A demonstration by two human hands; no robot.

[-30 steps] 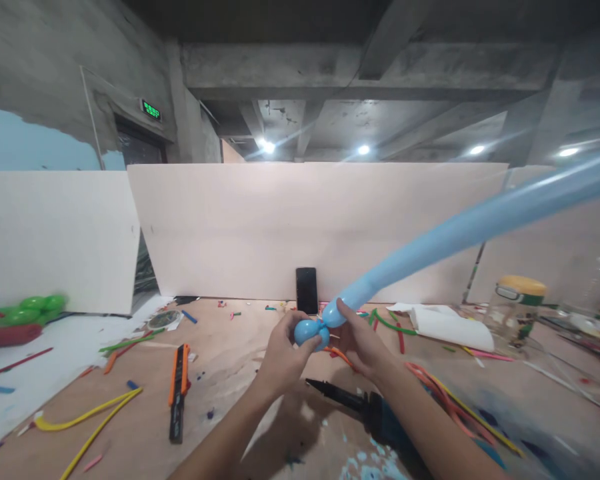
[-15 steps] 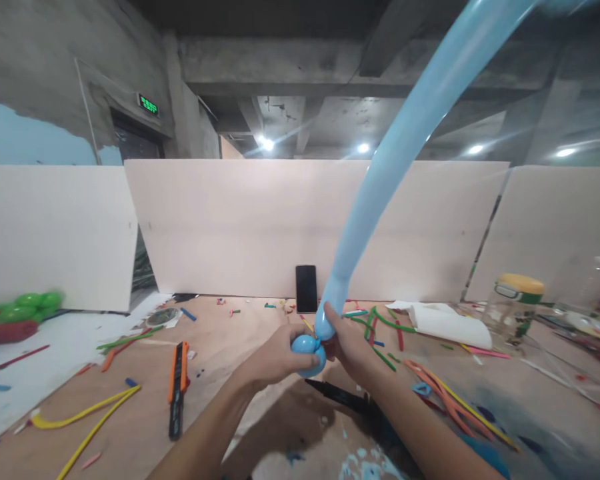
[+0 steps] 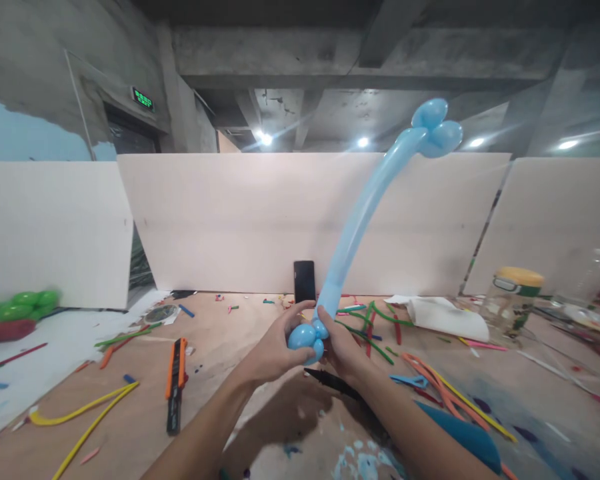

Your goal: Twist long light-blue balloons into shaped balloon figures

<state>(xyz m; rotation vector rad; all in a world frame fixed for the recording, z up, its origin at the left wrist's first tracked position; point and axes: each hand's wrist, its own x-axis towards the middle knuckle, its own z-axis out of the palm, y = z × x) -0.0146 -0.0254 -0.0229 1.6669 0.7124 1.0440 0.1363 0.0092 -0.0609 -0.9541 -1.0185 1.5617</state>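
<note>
Above the desk [image 3: 220, 327], our left hand [image 3: 273, 352] and right hand [image 3: 347, 350] grip the glossy light-blue balloon [image 3: 353, 233] around lower bubbles [image 3: 301, 335] we only partly see, its long tube [image 3: 370, 193] curving to rounded lobes [image 3: 437, 130].

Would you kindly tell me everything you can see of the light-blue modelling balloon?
The light-blue modelling balloon is inflated and looks like glossy, thin rubber. Small rounded bubbles form its lower end; from them a long, gently curved tube slants up to the picture's right, in front of the white panel, ending in a bubble cluster seen above the panel's top edge. The left hand holds the lower bubbles, the right hand the tube's base.
</note>
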